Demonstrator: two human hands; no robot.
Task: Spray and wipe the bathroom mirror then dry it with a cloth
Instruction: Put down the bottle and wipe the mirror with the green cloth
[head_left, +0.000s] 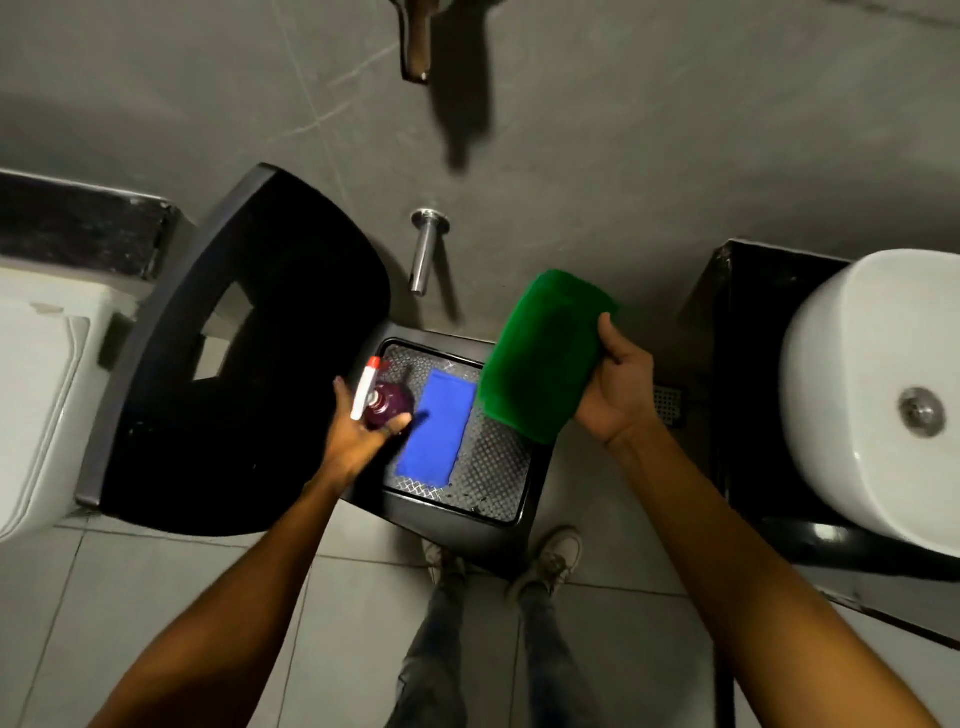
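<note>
Both hands are loaded: the left hand (358, 441) is wrapped around a purple spray bottle with a white-and-red trigger (382, 402) over the black chair's mesh seat (493, 462), and the right hand (618, 389) pinches a folded green cloth (540, 358). A folded blue cloth (434, 439) lies on the seat. No mirror shows, so spraying, wiping and drying all seem to remain. No label is readable.

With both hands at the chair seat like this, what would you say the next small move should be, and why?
Probably lift the spray bottle off the chair seat. The left hand is already closed around it, the right hand holds the green cloth, and the blue cloth lies ready for drying.
</note>
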